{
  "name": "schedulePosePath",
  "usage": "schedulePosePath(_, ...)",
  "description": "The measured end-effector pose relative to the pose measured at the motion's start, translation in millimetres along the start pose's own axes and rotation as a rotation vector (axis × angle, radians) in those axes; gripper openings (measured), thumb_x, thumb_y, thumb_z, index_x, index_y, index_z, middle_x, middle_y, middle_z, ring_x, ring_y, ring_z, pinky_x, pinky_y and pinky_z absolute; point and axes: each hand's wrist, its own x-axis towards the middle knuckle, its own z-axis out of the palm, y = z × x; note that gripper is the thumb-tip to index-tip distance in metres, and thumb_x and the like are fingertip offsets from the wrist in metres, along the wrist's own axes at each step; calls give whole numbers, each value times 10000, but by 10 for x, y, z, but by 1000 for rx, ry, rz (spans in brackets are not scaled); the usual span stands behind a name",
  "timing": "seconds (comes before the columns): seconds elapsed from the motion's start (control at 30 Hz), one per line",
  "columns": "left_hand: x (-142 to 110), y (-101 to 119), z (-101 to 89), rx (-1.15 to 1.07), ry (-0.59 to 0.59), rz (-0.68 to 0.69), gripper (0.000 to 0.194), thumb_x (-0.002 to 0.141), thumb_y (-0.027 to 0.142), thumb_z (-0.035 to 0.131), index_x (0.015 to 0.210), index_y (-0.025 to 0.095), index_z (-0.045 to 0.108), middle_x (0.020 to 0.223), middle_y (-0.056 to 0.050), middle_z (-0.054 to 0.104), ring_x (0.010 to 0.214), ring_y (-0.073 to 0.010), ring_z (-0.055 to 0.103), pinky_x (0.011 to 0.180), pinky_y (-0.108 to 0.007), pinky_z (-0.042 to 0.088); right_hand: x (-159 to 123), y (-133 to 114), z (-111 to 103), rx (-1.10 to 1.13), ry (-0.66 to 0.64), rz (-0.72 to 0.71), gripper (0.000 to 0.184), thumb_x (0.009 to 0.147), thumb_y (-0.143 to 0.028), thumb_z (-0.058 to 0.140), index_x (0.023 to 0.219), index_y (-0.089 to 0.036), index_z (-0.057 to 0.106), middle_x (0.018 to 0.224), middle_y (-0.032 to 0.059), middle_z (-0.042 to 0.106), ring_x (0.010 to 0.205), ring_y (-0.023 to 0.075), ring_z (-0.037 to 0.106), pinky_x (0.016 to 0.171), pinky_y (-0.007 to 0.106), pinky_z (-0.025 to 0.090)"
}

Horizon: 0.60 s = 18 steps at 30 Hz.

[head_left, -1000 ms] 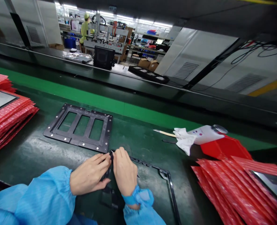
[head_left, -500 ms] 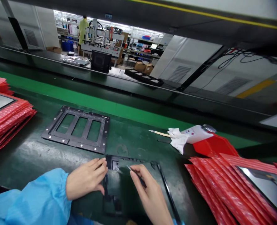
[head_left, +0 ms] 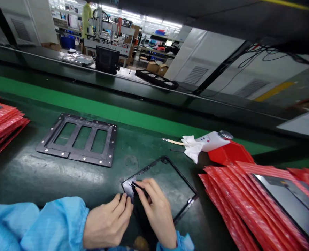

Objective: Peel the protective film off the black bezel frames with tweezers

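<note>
A thin black rectangular frame (head_left: 182, 181) lies on the dark green belt in front of me, turned at an angle. My left hand (head_left: 106, 223), in a blue sleeve, rests with curled fingers on the frame's near left corner. My right hand (head_left: 158, 211) pinches a slim dark tool (head_left: 140, 187) whose tip touches that same corner. A black jig plate (head_left: 77, 139) with three windows lies flat to the upper left, apart from both hands.
Stacks of red bubble bags holding panels sit at the left (head_left: 0, 125) and right (head_left: 259, 202). A white cloth (head_left: 193, 148), a white bottle (head_left: 213, 141) and a small stick (head_left: 174, 142) lie by the green strip. A person in yellow-green (head_left: 86, 15) stands far back.
The black frame has been turned to lie at an angle. My right hand swung away from the corner, then came back to it with the tool. My view shifted right.
</note>
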Motion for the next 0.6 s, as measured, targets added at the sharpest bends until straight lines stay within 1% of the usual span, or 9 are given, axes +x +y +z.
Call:
schedulePosePath(0.07, -2, -39, -8, -48, -5, 88, 359, 909, 208, 401, 1130, 39, 627, 1196, -190, 615, 1085, -291, 593, 944, -406, 453, -14, 34, 44, -20, 32, -5, 238, 1000, -303, 415, 1042, -217, 632, 986, 76, 610, 910, 195, 629, 699, 270, 527)
schedulePosePath(0.13, 9, -65, 0, -90, -16, 128, 365, 907, 210, 406, 1142, 35, 622, 1205, -190, 609, 1081, -275, 594, 948, -389, 461, -26, 49, 73, -44, 51, -13, 233, 998, -296, 418, 1018, -216, 636, 995, 79, 611, 931, 201, 625, 727, 284, 528)
schedulePosePath(0.23, 46, -100, 20, -136, -25, 127, 358, 911, 218, 416, 1158, 51, 615, 1178, -173, 622, 1080, -258, 593, 1015, -404, 430, -39, 50, 89, -59, 47, -28, 230, 997, -291, 418, 1002, -218, 636, 991, 76, 610, 943, 205, 617, 777, 308, 520)
schedulePosePath(0.37, 103, -147, 36, -180, -59, 108, 337, 923, 233, 429, 1154, 79, 618, 1172, -133, 623, 1146, -273, 554, 1099, -444, 352, -43, 45, 81, -34, 1, -22, 223, 1001, -281, 414, 1028, -225, 628, 987, 68, 605, 944, 203, 602, 799, 318, 506)
schedulePosePath(0.5, 120, -165, 66, -231, -121, 47, 324, 938, 268, 428, 1136, 101, 623, 1211, -120, 604, 1169, -254, 547, 1120, -392, 341, -25, 35, 74, 3, -28, -13, 221, 1006, -279, 407, 1008, -226, 622, 972, 60, 592, 925, 196, 594, 767, 304, 498)
schedulePosePath(0.6, 122, -182, 95, -271, -109, 57, 316, 939, 264, 434, 1134, 97, 618, 1217, -134, 602, 1180, -244, 545, 1131, -377, 328, -11, 27, 82, -13, -63, -10, 233, 1010, -282, 396, 975, -230, 620, 951, 55, 586, 891, 195, 591, 744, 306, 487)
